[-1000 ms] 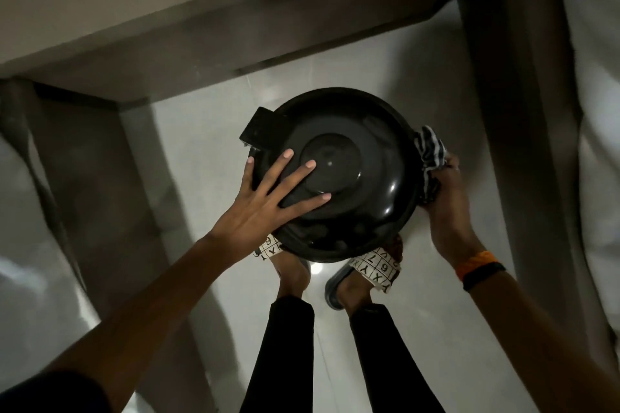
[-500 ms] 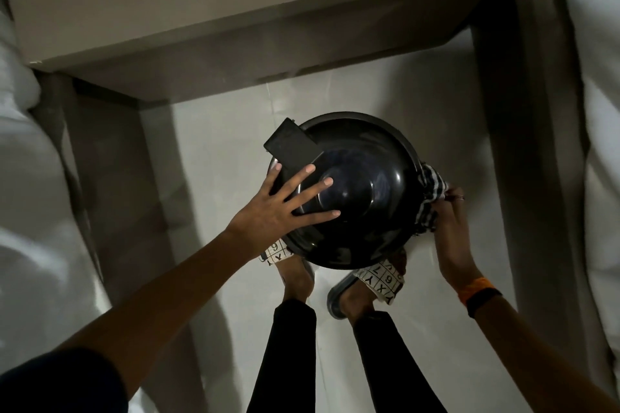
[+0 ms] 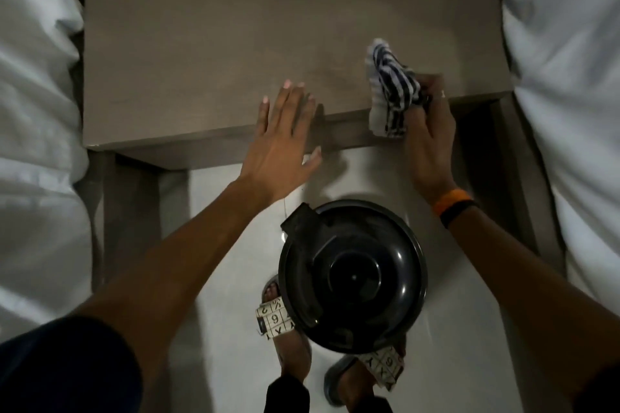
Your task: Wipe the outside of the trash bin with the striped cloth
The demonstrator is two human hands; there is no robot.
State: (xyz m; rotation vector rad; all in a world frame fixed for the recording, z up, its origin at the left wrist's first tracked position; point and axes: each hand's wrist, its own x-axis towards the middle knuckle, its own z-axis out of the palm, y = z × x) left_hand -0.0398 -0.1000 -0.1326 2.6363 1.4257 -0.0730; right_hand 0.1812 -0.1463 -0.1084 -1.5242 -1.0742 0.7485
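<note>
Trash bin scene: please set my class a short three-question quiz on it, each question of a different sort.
1. True or false: the left hand rests flat on the bin lid.
2. Which hand holds the striped cloth? A) left B) right C) neither
3. Fill in: the cloth is held over the front edge of the brown ____.

Key: 1 false, it is raised, open, over the table edge; 2 B; 3 table.

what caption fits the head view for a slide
Right hand holds the striped cloth at the table edge; open left hand is off the trash bin.
</note>
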